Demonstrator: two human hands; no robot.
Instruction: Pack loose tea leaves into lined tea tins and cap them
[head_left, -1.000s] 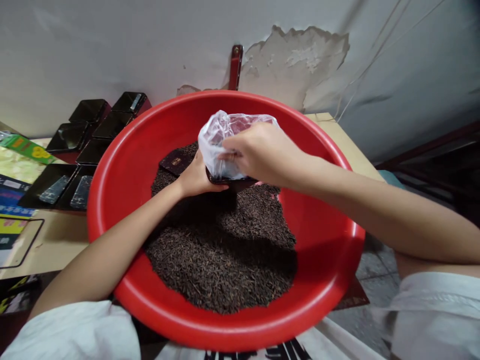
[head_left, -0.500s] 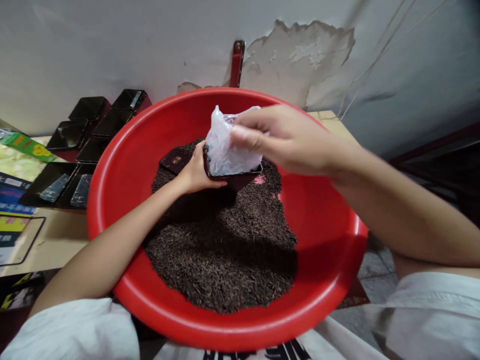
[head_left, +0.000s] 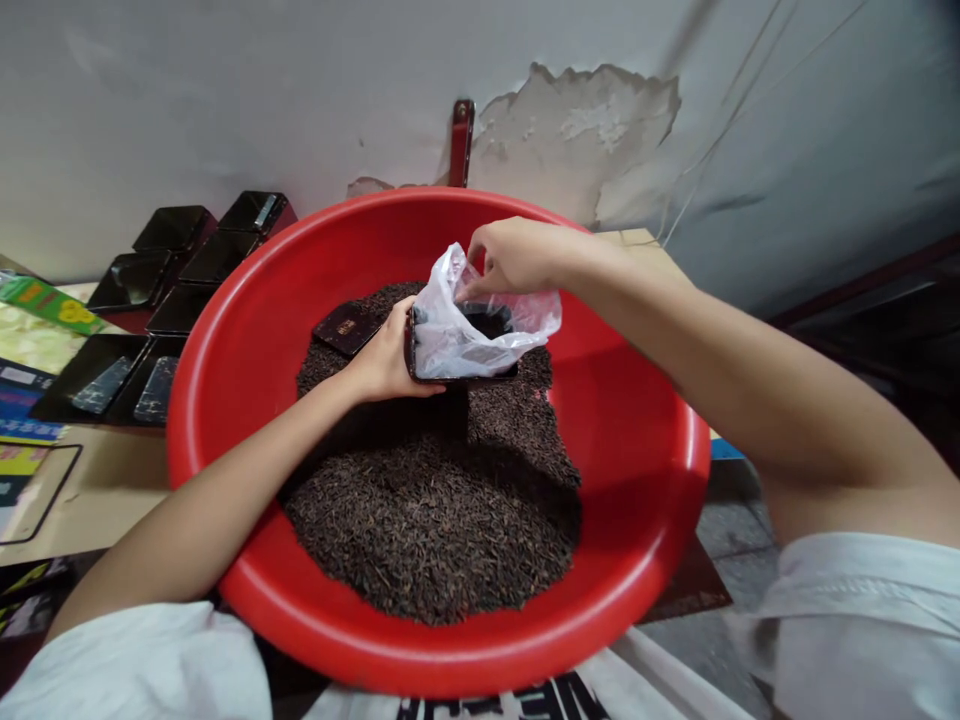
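Observation:
My left hand point(head_left: 388, 355) is wrapped round the side of a dark rectangular tin point(head_left: 466, 381), held tilted over a large red plastic basin point(head_left: 626, 420). A thin translucent plastic bag point(head_left: 442, 335) lines the tin, its mouth spread wide above the rim with dark contents or shadow inside. At the bag's far edge, my right hand point(head_left: 519, 258) has its fingers curled, thumb and fingertips closed on the film. Loose dark leaves that look like tea point(head_left: 435, 520) are heaped in the basin. A dark lid with small gold lettering point(head_left: 346, 328) lies on them, left of the tin.
Several dark open tins point(head_left: 154, 290) stand in rows left of the basin. A green packet point(head_left: 52, 303) and printed packaging point(head_left: 26, 400) lie beside them. Behind is a wall with peeling plaster point(head_left: 585, 130); a dark red strip point(head_left: 461, 145) leans there.
The bag's mouth has gone from bunched together to spread open. My right hand has moved from in front of the bag to its far edge. My left hand still holds the tin.

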